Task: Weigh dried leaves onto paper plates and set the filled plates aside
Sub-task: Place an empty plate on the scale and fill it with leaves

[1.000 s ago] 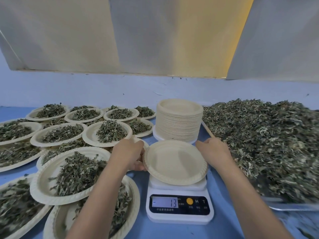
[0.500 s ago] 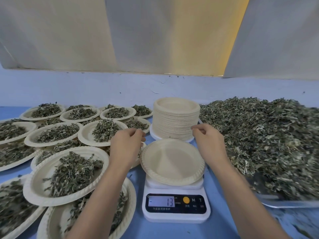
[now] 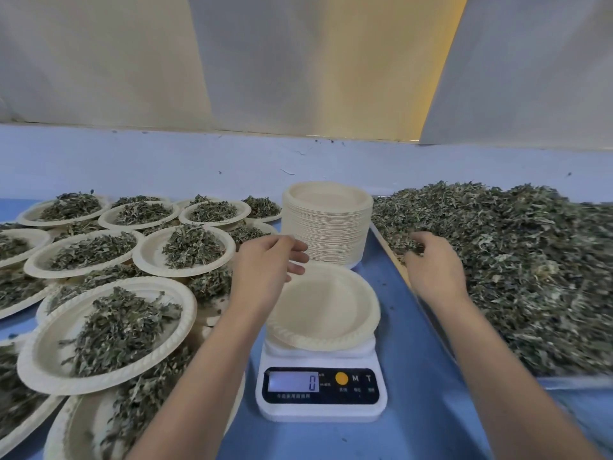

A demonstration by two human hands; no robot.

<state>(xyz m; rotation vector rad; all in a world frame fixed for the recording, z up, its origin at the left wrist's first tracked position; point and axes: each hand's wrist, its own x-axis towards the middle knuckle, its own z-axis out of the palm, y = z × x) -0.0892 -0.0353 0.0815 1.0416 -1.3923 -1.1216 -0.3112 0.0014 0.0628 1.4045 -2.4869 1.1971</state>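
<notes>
Blue tabletop (image 3: 414, 376) against a pale blue wall (image 3: 166, 161), white panels (image 3: 298, 61) above. Left hand (image 3: 265, 263) hovers with fingers (image 3: 295, 257) loosely bent and spread, holding nothing. Just below and on the near side of those fingertips sits the empty paper plate (image 3: 326, 310), resting on a white digital scale (image 3: 321, 408); display (image 3: 293, 381) reads 0. Just beyond the left fingertips stands a tall stack of paper plates (image 3: 326, 227), apart from them. Right hand (image 3: 434, 263) is at the near-left edge of the dried leaves (image 3: 517, 260), its fingers (image 3: 414, 242) curled down into the heap around a tuft. The heap spreads right of and beyond those fingers, filling a metal tray (image 3: 570, 381). Left of the left fingers, filled plates (image 3: 33, 360) crowd the tabletop, overlapping in layers, each with a mound of leaves. Between the two sets of fingers: the stack's base and the empty plate's far rim.
</notes>
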